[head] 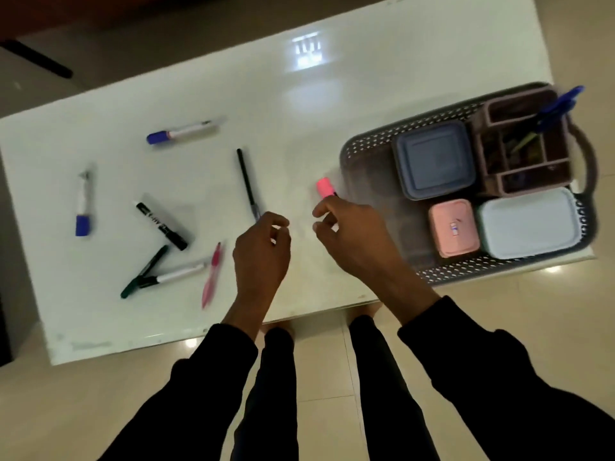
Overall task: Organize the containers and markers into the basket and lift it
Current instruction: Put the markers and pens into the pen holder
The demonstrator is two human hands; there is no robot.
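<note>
On the right of the white table (pixel 299 128) stands a dark perforated basket (pixel 366 144). It holds a grey-blue lidded container (pixel 432 159), a small pink one (pixel 454 227), a white one (pixel 529 222) and a mauve divided organizer (pixel 529 181). My right hand (pixel 352 237) grips a pink highlighter (pixel 324 188) just left of the basket. My left hand (pixel 261 251) has curled fingers that pinch the near end of a thin black pen (pixel 247 183) lying on the table.
Loose on the left half of the table lie two blue-capped markers (pixel 183 131) (pixel 82 204), a black marker (pixel 161 226), a green pen (pixel 144 272), a white marker (pixel 173 276) and a pink pen (pixel 211 276). Blue scissors (pixel 559 108) stick out of the organizer.
</note>
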